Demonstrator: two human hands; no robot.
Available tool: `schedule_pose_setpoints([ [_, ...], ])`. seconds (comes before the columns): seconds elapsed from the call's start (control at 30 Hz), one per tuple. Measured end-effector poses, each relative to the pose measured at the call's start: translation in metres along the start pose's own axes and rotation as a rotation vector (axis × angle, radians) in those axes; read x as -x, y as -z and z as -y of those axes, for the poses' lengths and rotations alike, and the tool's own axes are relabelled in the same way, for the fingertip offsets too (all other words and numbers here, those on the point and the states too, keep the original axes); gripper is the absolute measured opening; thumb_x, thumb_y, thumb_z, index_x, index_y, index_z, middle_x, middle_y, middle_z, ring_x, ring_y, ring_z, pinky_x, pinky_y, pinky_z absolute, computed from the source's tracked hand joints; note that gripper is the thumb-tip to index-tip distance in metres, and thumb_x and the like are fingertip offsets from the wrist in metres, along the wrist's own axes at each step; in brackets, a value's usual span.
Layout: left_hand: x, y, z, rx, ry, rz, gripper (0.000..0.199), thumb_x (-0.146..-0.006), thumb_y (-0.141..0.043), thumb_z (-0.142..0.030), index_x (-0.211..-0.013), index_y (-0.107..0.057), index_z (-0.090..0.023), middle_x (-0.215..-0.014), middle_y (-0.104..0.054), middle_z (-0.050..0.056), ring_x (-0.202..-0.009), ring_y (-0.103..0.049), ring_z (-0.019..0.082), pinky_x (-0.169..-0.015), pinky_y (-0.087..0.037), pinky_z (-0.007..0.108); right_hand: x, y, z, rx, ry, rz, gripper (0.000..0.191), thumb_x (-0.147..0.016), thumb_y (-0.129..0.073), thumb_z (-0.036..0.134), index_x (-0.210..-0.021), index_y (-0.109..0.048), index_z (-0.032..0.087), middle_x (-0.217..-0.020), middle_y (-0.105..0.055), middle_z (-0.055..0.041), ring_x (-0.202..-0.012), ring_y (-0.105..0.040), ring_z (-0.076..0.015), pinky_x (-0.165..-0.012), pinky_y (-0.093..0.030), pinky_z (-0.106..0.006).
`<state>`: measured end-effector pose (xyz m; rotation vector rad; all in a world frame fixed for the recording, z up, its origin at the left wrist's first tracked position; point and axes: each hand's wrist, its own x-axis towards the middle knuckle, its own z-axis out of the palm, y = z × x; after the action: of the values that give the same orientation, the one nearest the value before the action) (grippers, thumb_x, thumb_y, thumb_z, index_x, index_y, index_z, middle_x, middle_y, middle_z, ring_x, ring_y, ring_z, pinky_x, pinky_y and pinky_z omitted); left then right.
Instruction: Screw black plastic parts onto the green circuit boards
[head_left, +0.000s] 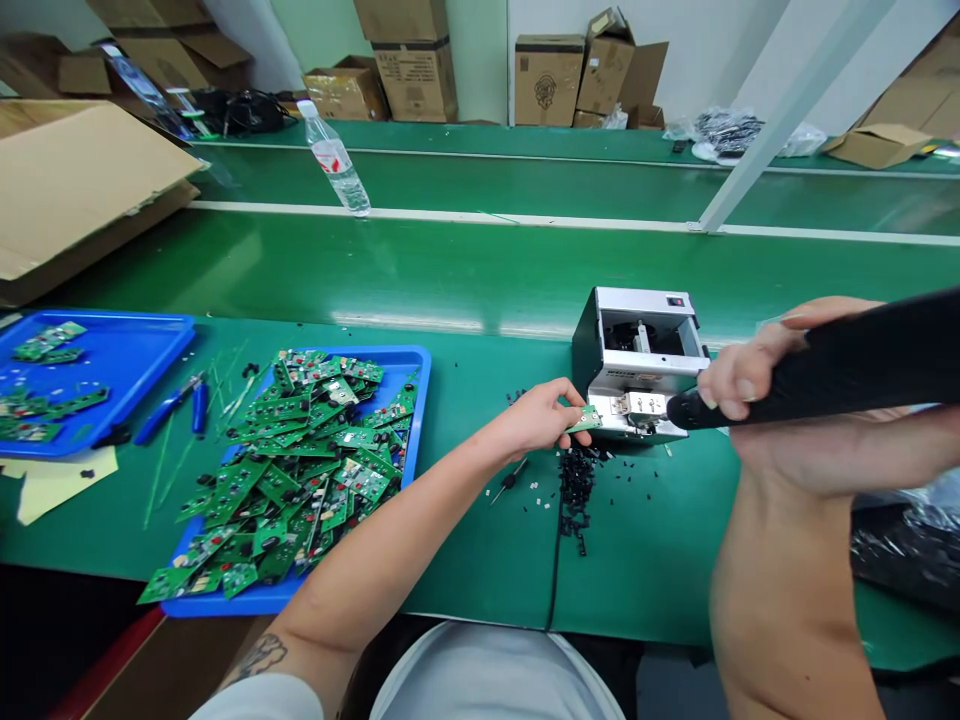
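Left hand (536,418) pinching a small green circuit board (583,420) right against the front of a metal benchtop machine (637,345), right hand (739,375) wrapped tight around a black handle (847,360). Black plastic bits (576,490) heaped on the green surface (480,590) nearby, board-filled blue tray (421,385) off to the left.

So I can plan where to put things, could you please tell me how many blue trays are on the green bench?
2. The left blue tray sits at the left edge of the view, holding a few green circuit boards; the middle blue tray is heaped with boards. Others could lie out of view.
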<state>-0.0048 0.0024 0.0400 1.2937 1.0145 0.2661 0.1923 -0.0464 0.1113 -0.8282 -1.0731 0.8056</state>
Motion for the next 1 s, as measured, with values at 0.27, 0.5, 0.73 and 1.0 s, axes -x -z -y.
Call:
schedule_pose_setpoints([
  [0.27,-0.006,0.0,0.008,-0.019,-0.042,0.002,0.006,-0.086,-0.048,-0.022,-0.09,-0.046,-0.017,-0.075,-0.068,0.005,-0.048,-0.046,0.005,-0.046,-0.03,0.019,-0.009,-0.014,-0.023,0.012,0.154,0.126,0.084,-0.058,-0.023,0.093,-0.068,-0.067,0.022,-0.037,-0.05,-0.0008,-0.024,-0.042,-0.018,-0.021,-0.03,-0.031],
  [0.5,-0.008,-0.001,0.011,-0.018,-0.068,-0.025,0.006,-0.084,-0.048,-0.019,-0.089,-0.048,-0.017,-0.071,-0.068,0.003,-0.047,-0.046,0.005,-0.048,-0.032,0.018,-0.007,-0.007,-0.03,0.03,0.055,0.082,0.097,-0.045,-0.014,0.099,-0.067,-0.066,0.02,-0.034,-0.049,-0.0028,-0.021,-0.04,-0.0198,-0.022,-0.031,-0.033],
  [0.73,-0.012,-0.002,0.016,-0.009,-0.1,-0.03,0.006,-0.081,-0.048,-0.02,-0.087,-0.048,-0.017,-0.073,-0.068,0.005,-0.047,-0.048,0.006,-0.048,-0.035,0.018,-0.016,-0.005,-0.033,0.035,-0.006,0.033,0.098,-0.036,-0.015,0.101,-0.061,-0.066,0.021,-0.029,-0.043,-0.002,-0.02,-0.039,-0.02,-0.019,-0.026,-0.031],
  [1.0,-0.014,-0.003,0.018,-0.012,-0.106,-0.026,0.007,-0.081,-0.049,-0.02,-0.088,-0.049,-0.017,-0.072,-0.068,0.005,-0.048,-0.049,0.006,-0.048,-0.035,0.018,-0.02,-0.005,-0.031,0.005,0.034,0.042,0.094,-0.044,-0.013,0.1,-0.057,-0.066,0.024,-0.031,-0.042,-0.0018,-0.02,-0.036,-0.0176,-0.02,-0.025,-0.029],
])
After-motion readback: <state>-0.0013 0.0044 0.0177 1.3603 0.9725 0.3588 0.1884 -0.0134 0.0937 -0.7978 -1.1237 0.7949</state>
